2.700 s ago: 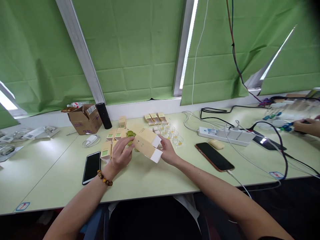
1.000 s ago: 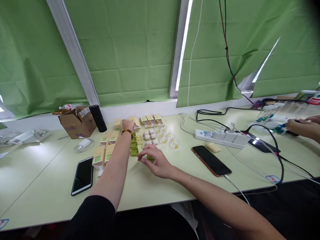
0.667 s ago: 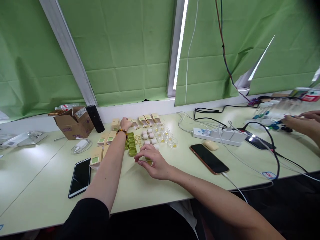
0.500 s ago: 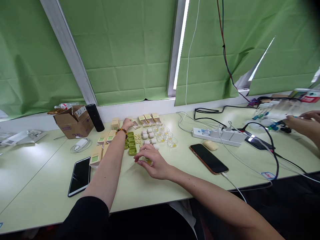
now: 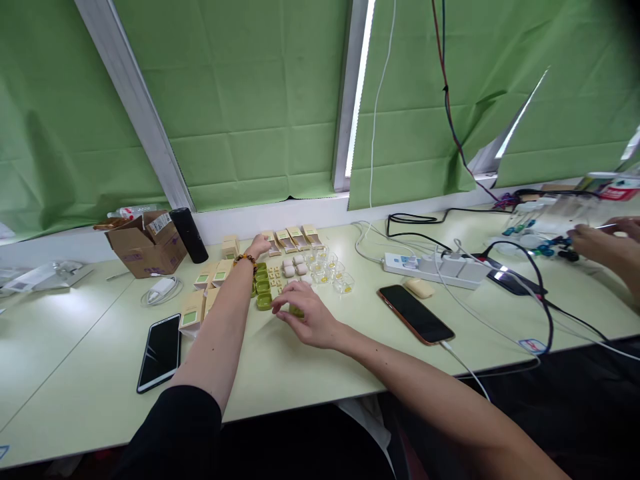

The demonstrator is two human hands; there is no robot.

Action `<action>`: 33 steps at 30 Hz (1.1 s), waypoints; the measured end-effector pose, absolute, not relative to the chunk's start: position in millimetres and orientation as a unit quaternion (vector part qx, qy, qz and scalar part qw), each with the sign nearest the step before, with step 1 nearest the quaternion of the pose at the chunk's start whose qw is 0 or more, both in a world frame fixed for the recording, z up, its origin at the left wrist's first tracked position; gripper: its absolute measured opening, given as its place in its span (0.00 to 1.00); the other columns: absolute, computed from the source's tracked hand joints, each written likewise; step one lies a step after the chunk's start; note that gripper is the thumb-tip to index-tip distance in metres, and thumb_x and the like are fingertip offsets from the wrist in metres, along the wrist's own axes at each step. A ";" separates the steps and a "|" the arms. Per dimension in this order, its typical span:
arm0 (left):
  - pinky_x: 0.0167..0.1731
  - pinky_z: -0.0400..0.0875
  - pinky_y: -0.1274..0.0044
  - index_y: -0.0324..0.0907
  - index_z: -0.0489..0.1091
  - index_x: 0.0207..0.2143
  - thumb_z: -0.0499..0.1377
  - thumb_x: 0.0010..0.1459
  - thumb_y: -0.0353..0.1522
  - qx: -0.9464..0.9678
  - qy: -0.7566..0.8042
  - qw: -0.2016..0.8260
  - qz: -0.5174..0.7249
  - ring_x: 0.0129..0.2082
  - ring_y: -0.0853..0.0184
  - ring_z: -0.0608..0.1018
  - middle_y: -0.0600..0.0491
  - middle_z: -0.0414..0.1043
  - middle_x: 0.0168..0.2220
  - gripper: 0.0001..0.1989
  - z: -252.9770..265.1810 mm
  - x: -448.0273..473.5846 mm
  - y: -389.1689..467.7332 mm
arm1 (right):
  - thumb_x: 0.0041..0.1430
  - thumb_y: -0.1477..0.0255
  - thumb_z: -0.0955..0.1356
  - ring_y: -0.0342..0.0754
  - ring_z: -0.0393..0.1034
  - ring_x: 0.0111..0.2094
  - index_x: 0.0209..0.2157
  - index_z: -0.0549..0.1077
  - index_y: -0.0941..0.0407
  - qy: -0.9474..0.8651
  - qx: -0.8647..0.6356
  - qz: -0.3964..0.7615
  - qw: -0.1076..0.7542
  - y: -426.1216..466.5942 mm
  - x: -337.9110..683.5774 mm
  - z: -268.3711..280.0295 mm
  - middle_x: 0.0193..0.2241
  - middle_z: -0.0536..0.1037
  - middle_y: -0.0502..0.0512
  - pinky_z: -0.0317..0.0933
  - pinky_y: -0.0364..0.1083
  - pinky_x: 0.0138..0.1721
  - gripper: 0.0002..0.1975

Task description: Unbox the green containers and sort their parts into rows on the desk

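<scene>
At the back of the table, my left hand [image 5: 259, 246], with a beaded bracelet on its wrist, is closed on the leftmost small kraft box [image 5: 271, 243] in a row of several; the fingertips are partly hidden. My right hand [image 5: 309, 317] hovers palm down nearer the front, its fingers curved and apart. Under it shows a small green piece [image 5: 296, 311], partly covered. Between the hands stand square green cases [image 5: 264, 302], tiny yellowish pieces [image 5: 275, 274], white rounded pieces [image 5: 289, 271] and clear cups [image 5: 344, 283] with yellow bits inside.
More kraft boxes [image 5: 192, 313] stand left of my forearm, by a phone [image 5: 159, 353]. A cardboard box [image 5: 147, 245] and black cylinder [image 5: 189, 235] are at the back left. Right lie another phone [image 5: 416, 315], a power strip [image 5: 433, 270] and cables. Another person's hands [image 5: 607, 243] work far right.
My left hand has shifted slightly right, and the kraft box at it now stands straighter in the row. My right hand has risen a little in the view.
</scene>
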State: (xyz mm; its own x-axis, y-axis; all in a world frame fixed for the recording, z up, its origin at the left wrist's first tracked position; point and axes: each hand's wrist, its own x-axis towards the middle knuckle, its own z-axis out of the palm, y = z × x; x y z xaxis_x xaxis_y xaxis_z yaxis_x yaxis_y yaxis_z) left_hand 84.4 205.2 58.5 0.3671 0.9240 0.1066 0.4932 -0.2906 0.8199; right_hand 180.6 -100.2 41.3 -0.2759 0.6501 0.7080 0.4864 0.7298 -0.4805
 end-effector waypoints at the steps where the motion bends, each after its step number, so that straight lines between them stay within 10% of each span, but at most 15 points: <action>1: 0.53 0.78 0.59 0.40 0.70 0.59 0.63 0.69 0.41 0.742 0.478 0.356 0.307 0.54 0.56 0.78 0.44 0.72 0.59 0.21 61.3 81.6 204.1 | 0.66 0.75 0.69 0.54 0.73 0.44 0.42 0.78 0.53 -0.781 -0.373 0.083 0.494 -97.4 183.9 42.1 0.38 0.84 0.54 0.63 0.56 0.49 0.06; 8: 0.66 0.66 0.61 0.33 0.70 0.62 0.60 0.60 0.22 0.714 0.471 0.320 0.407 0.70 0.49 0.67 0.33 0.67 0.66 0.26 101.9 50.1 183.3 | 0.63 0.72 0.69 0.49 0.77 0.36 0.42 0.79 0.54 -0.636 -0.510 0.128 0.564 -73.6 226.5 58.8 0.35 0.84 0.53 0.67 0.50 0.42 0.07; 21: 0.48 0.76 0.68 0.44 0.80 0.48 0.58 0.66 0.33 0.844 0.337 0.209 0.361 0.48 0.58 0.82 0.48 0.83 0.49 0.13 87.7 -35.6 -27.0 | 0.53 0.64 0.81 0.62 0.78 0.46 0.53 0.75 0.57 -0.747 -0.623 0.072 0.222 -115.6 217.0 40.7 0.50 0.79 0.66 0.68 0.52 0.42 0.28; 27: 0.43 0.75 0.71 0.43 0.80 0.45 0.57 0.66 0.31 0.815 0.363 0.243 0.380 0.45 0.60 0.83 0.49 0.84 0.44 0.12 70.4 -25.1 -19.3 | 0.55 0.66 0.78 0.60 0.79 0.41 0.48 0.75 0.56 -0.743 -0.649 0.058 0.151 -100.7 202.4 40.0 0.49 0.79 0.65 0.66 0.51 0.38 0.21; 33: 0.42 0.75 0.71 0.41 0.79 0.45 0.58 0.65 0.33 0.798 0.333 0.299 0.403 0.43 0.60 0.83 0.47 0.84 0.42 0.11 68.2 -9.8 -13.7 | 0.53 0.68 0.76 0.52 0.75 0.38 0.48 0.74 0.55 -0.734 -0.573 0.212 0.298 -76.1 197.0 54.4 0.37 0.80 0.54 0.65 0.47 0.36 0.21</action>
State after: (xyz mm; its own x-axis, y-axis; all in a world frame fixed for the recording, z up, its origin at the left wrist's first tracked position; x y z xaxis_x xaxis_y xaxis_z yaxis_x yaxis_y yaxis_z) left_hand -9.8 -13.7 68.2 0.4533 0.7728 0.4442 0.2908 -0.5993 0.7458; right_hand 197.0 -76.1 54.4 -0.1663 0.9666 0.1951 0.7143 0.2544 -0.6520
